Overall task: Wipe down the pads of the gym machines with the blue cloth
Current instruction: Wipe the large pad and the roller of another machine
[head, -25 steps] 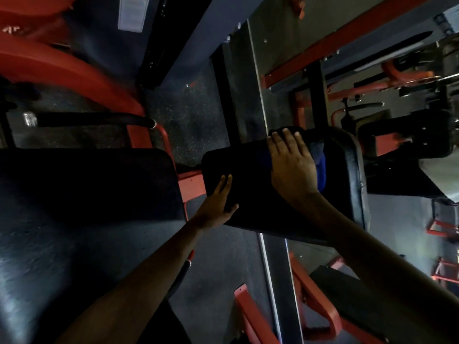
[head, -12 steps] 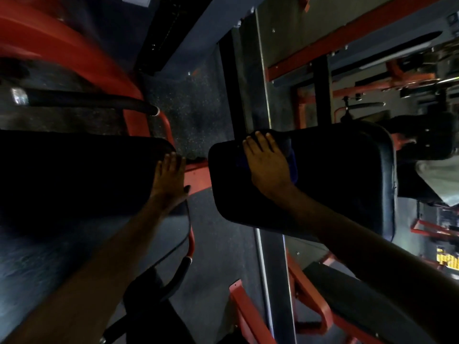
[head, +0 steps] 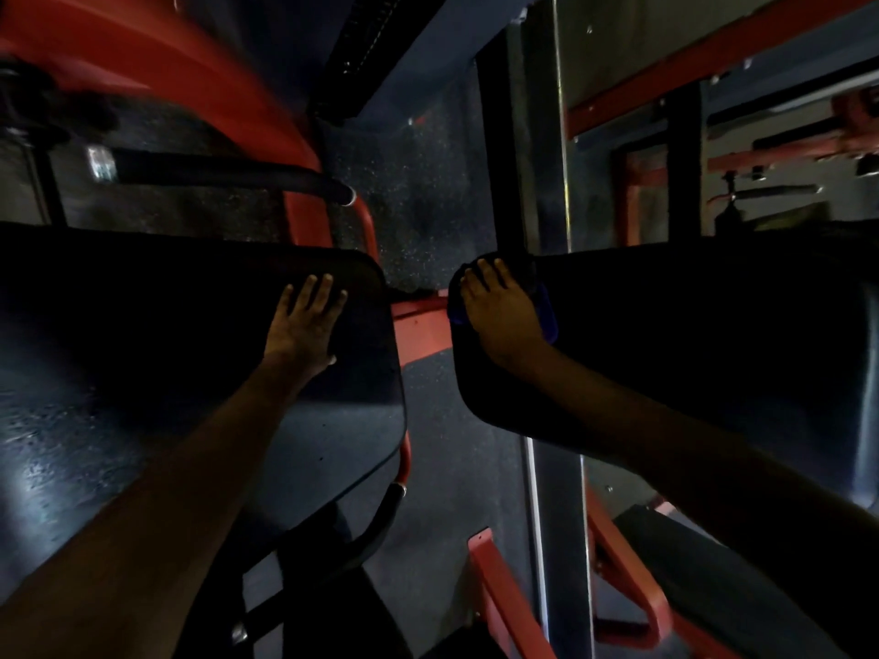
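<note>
your right hand [head: 499,316] flat, fingers together, pressing the crumpled blue cloth [head: 548,321] on the left end of the long black vinyl pad [head: 689,335] | pad's length runs off to your right, probably sweep that way | left hand [head: 304,321] flat, fingers spread, on the second black vinyl pad [head: 142,349]

Blue cloth [head: 547,316], black pads [head: 713,325], red frame [head: 418,325], speckled floor [head: 428,206].

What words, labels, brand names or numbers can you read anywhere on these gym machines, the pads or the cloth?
No text can be read in this view.
The pale patch on the black handle bar, upper left: too blurred to tell whether it carries any text.
The left pad, right pad and blue cloth: no print visible in the dim light.
</note>
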### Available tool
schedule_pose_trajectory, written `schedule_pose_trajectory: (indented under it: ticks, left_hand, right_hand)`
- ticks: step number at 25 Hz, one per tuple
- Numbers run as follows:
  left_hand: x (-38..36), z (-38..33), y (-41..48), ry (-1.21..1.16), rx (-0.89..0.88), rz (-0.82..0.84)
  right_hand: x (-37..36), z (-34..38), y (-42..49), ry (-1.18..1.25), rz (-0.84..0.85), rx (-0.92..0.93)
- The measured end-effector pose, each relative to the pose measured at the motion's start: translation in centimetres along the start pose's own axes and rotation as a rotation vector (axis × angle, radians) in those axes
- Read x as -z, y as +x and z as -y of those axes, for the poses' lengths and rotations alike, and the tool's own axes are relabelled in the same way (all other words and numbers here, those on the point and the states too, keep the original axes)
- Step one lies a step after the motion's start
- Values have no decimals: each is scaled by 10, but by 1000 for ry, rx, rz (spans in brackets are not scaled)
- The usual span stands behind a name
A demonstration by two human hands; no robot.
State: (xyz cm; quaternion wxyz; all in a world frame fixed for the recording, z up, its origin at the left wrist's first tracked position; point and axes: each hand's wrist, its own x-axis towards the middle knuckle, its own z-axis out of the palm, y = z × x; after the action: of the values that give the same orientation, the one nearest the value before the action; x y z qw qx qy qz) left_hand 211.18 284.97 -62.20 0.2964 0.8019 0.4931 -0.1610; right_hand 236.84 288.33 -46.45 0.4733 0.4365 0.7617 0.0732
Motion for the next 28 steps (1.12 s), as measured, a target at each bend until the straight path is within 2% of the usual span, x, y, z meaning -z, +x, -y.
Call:
schedule_pose_trajectory:
  ticks: [2,5,8,10,12,13,17,19,24,26,28]
  left_hand:
    - [2,2,2,16,2,18]
    - [5,1,1,10,32,28]
    - [6,-3,1,15,40,39]
    - [2,-1,2,19,44,13]
    - [-1,2,4,-10,27,-5]
    - [-2,2,3,-13,25,-4]
    - [6,-1,0,-19,42,14]
    - [9,-5,-1,8,55,25]
    - [0,-6,5,32,70,12]
    - [-1,-6,4,21,64,1]
    - [3,-10,-1,22,68,16]
  right_hand:
    - [-9,26,24,41,52,66]
    - [-21,32,8,18,136,137]
    - [-36,29,-11,97,15,146]
    - [-39,40,2,56,-16,120]
    - [-37,55,21,135,102,120]
    - [-37,62,22,117,172,125]
    - [-49,67,-27,-69,168,104]
    - [-52,67,-44,-104,176,117]
    - [-51,98,-11,-131,155,121]
    - [-58,104,-24,-218,151,148]
    - [-66,100,-60,-170,182,164]
